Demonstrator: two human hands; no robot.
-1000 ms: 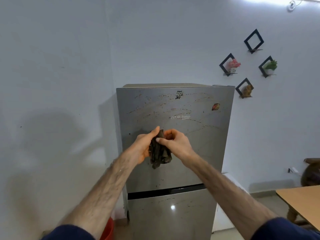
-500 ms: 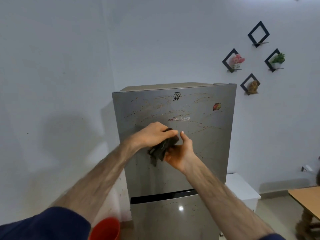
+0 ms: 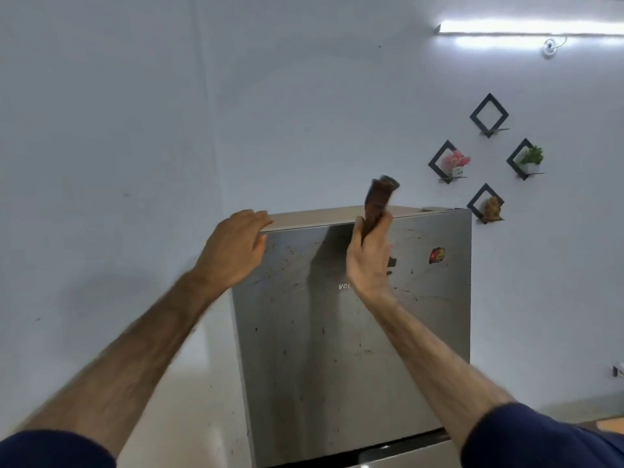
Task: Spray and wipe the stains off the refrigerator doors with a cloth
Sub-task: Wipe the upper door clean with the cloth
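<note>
Right hand (image 3: 369, 255) clenches the dark cloth (image 3: 378, 201) up at the refrigerator's upper door (image 3: 337, 332), left hand (image 3: 233, 251) loose-fingered, seemingly resting on the top corner — wiping about to start, next pressing cloth flat onto those streaks.
</note>
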